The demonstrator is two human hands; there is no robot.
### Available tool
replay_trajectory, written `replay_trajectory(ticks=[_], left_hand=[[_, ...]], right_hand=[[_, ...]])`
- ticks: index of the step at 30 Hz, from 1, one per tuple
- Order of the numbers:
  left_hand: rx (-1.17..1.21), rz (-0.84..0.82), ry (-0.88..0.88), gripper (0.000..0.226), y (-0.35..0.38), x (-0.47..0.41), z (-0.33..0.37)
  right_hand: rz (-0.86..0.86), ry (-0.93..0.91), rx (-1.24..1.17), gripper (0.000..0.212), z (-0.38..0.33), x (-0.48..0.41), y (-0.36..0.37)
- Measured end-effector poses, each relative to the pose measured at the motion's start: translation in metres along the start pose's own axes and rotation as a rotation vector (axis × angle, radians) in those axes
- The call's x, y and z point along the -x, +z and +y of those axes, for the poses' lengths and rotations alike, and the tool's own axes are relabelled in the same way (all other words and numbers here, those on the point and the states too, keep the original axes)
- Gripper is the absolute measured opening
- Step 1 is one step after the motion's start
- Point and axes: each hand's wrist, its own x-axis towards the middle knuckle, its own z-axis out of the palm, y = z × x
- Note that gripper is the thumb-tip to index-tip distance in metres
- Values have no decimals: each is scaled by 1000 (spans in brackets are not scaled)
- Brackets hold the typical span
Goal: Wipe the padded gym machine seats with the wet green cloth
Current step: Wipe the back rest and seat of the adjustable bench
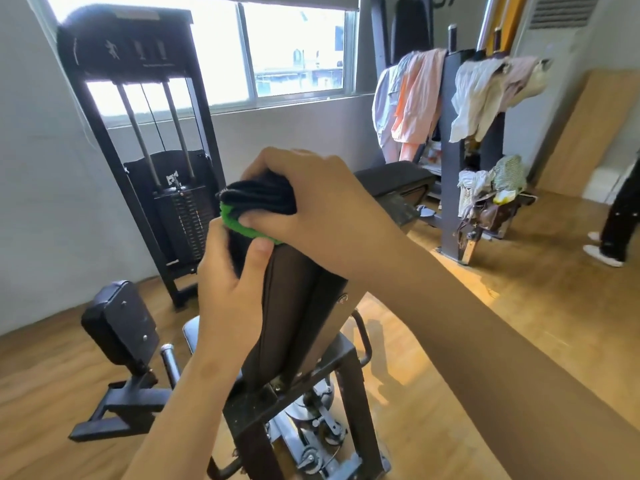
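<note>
Right hand (311, 199) clamps folded green cloth (239, 221) onto backrest pad (294, 306) top edge for wiping; left hand (228, 289) grips pad, seemingly steadying it

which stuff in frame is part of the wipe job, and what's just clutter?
In the job:
green cloth, gripped by the right hand
backrest pad, held at its top by the left hand

Lying about:
weight stack
draped clothes
leg pad
flat bench pad
</note>
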Motion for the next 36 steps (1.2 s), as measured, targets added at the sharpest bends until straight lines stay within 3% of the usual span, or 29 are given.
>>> replay_trajectory(ticks=[7,11,18,23,29,33,36], left_hand=[[52,79,-116,32,5,2,3],[5,160,-98,48,16,2,11],[29,199,-113,13,20,2,10],[28,215,-125,19,20,0,10],[23,258,-165,44,28,3,12],[-1,236,-198,30,27,1,12],[26,223,-188,21,22,0,12]], right_hand=[[21,113,18,19,26,0,-23],[46,147,37,17,33,-2,-32],[-20,-15,22,21,9,-8,-8],[-41,-39,42,22,21,-14,-14],[20,134,89,26,72,-13,-53],[81,189,93,27,77,-13,-53],[70,100,-28,21,48,-10,-31]])
